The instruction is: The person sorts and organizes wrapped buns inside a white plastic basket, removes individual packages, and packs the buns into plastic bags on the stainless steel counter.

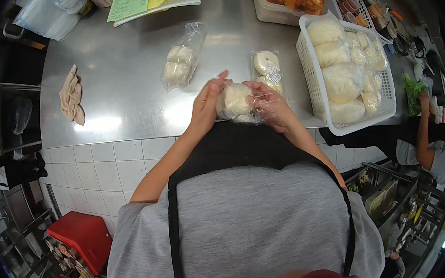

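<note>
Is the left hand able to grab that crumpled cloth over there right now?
Probably yes: only bare tabletop lies between the left hand and the cloth, though it's busy holding the bagged buns.

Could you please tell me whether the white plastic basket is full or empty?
The white plastic basket looks full: plastic-wrapped white buns are packed across it, some reaching its rim.
</note>
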`<state>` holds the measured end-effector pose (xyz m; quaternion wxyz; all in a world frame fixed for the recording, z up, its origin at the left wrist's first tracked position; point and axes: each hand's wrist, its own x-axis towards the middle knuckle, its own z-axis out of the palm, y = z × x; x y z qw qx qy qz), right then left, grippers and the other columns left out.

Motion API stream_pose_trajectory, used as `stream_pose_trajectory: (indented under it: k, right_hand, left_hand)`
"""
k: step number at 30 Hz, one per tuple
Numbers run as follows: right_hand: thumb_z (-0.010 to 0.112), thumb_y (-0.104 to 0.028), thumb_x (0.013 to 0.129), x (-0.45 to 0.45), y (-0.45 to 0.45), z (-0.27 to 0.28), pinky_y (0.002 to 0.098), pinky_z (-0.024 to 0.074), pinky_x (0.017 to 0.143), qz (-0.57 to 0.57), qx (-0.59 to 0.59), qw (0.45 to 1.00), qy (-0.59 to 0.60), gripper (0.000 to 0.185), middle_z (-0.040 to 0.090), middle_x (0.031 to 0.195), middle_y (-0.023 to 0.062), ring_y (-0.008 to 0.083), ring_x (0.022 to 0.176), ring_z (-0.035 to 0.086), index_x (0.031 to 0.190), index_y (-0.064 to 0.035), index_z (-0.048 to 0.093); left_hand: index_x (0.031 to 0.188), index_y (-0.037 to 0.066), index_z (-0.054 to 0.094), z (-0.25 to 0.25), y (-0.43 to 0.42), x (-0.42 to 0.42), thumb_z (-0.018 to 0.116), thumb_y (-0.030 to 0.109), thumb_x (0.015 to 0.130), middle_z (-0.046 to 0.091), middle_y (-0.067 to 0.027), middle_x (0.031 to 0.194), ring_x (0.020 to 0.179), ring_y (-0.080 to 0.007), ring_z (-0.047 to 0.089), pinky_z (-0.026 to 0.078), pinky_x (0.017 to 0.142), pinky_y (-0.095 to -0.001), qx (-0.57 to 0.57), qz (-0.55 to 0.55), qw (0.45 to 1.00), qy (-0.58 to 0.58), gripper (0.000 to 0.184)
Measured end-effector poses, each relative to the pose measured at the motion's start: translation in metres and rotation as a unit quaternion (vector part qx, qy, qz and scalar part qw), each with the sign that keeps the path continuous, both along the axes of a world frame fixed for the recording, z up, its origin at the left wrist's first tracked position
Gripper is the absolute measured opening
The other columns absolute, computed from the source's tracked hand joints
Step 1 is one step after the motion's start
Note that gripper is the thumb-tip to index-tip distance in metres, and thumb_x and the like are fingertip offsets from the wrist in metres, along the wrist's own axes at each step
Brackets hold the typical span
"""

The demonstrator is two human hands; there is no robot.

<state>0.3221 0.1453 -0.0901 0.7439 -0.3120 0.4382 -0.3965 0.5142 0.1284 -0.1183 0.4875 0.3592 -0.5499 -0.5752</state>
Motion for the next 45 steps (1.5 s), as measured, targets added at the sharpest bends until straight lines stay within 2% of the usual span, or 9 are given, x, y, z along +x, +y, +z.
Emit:
stream_pose_trajectory:
  k: [4, 8, 13, 20, 22, 30, 35, 42, 45]
  right_hand:
    - [0.061, -0.011, 0.089, -0.007, 0.006, -0.008, 0.0281, 0.0499, 0.083, -0.019, 0.003, 0.999, -0.037, 0.043, 0.056, 0.111, 0.011, 0.016, 0.096, 0.058, 0.126, -0.0023, 0.043]
    - [0.058, -0.012, 0.091, -0.002, 0.008, 0.003, 0.0293, 0.0516, 0.082, -0.015, 0.093, 0.992, -0.081, 0.038, 0.056, 0.109, 0.0113, 0.0172, 0.096, 0.06, 0.123, -0.0028, 0.042]
    - [0.054, -0.016, 0.094, -0.009, 0.007, -0.007, 0.0303, 0.0532, 0.079, -0.06, 0.095, 0.993, -0.032, 0.029, 0.06, 0.1, 0.0098, 0.017, 0.091, 0.063, 0.118, -0.0038, 0.044]
    - [0.058, -0.019, 0.092, -0.01, 0.011, 0.003, 0.0284, 0.0502, 0.073, 0.028, -0.045, 0.989, 0.14, 0.02, 0.061, 0.094, 0.0058, 0.0148, 0.081, 0.062, 0.105, -0.0045, 0.056]
    - [0.06, -0.018, 0.09, -0.023, 0.014, 0.001, 0.0274, 0.0479, 0.07, 0.1, -0.283, 0.88, 0.368, 0.018, 0.061, 0.09, 0.0074, 0.0156, 0.079, 0.06, 0.1, -0.0035, 0.058]
    - [0.075, -0.024, 0.072, -0.044, -0.01, 0.026, 0.0396, 0.0439, 0.091, -0.061, -0.401, 0.672, 0.62, 0.05, 0.05, 0.122, 0.0181, 0.0339, 0.108, 0.052, 0.116, -0.0082, 0.055]
    - [0.076, -0.02, 0.067, -0.033, -0.021, -0.008, 0.0442, 0.0367, 0.1, -0.037, -0.309, 0.695, 0.648, 0.073, 0.038, 0.135, 0.0209, 0.038, 0.121, 0.041, 0.131, -0.0116, 0.043]
    - [0.072, -0.012, 0.071, -0.055, 0.023, 0.09, 0.0361, 0.0392, 0.099, -0.065, -0.251, 0.951, 0.169, 0.071, 0.042, 0.133, 0.0103, 0.0242, 0.121, 0.044, 0.134, -0.0069, 0.039]
    - [0.07, -0.016, 0.075, -0.101, 0.042, 0.124, 0.0383, 0.0423, 0.098, -0.222, -0.289, 0.928, 0.078, 0.076, 0.04, 0.135, 0.0122, 0.0257, 0.122, 0.044, 0.14, -0.0067, 0.031]
  left_hand:
    - [0.13, 0.0, 0.047, 0.004, -0.004, 0.006, 0.032, 0.033, 0.102, 0.06, -0.007, 0.098, 0.095, -0.0133, 0.059, 0.046, 0.083, -0.0238, 0.157, 0.06, 0.978, 0.127, 0.046]
    - [0.139, 0.008, 0.038, -0.005, -0.011, 0.018, 0.033, 0.034, 0.102, 0.058, -0.0063, 0.1, 0.091, -0.0116, 0.056, 0.045, 0.082, -0.0235, 0.181, -0.052, 0.98, -0.069, 0.046]
    - [0.147, 0.012, 0.014, 0.014, 0.0, 0.022, 0.065, 0.017, 0.088, 0.056, -0.0142, 0.11, 0.106, -0.0183, 0.054, 0.046, 0.088, -0.0278, 0.147, -0.15, 0.976, 0.046, 0.078]
    - [0.137, 0.009, 0.035, 0.002, -0.008, 0.023, 0.067, 0.01, 0.085, 0.058, -0.0074, 0.106, 0.105, -0.017, 0.056, 0.045, 0.091, -0.0293, 0.273, 0.063, 0.949, 0.144, 0.061]
    - [0.129, 0.006, 0.047, -0.004, -0.023, 0.036, 0.064, 0.013, 0.088, 0.059, -0.0087, 0.109, 0.1, -0.0147, 0.056, 0.045, 0.089, -0.0274, 0.197, 0.072, 0.977, 0.032, 0.046]
    - [0.126, 0.0, 0.047, -0.034, -0.016, 0.037, 0.054, 0.016, 0.093, 0.056, -0.0143, 0.116, 0.107, -0.0204, 0.054, 0.041, 0.093, -0.0314, -0.012, 0.148, 0.979, -0.138, 0.037]
    - [0.126, -0.002, 0.045, -0.036, -0.016, 0.038, 0.052, 0.015, 0.094, 0.055, -0.0154, 0.118, 0.109, -0.0222, 0.053, 0.039, 0.097, -0.033, -0.005, 0.127, 0.987, -0.103, 0.037]
    - [0.125, -0.002, 0.045, -0.036, -0.015, 0.035, 0.05, 0.016, 0.095, 0.055, -0.0125, 0.114, 0.104, -0.0182, 0.052, 0.04, 0.092, -0.0308, 0.001, 0.138, 0.985, -0.102, 0.035]
    - [0.124, -0.002, 0.045, -0.038, -0.014, 0.035, 0.049, 0.017, 0.096, 0.055, -0.0127, 0.113, 0.103, -0.0182, 0.052, 0.04, 0.092, -0.0308, 0.003, 0.139, 0.985, -0.098, 0.034]
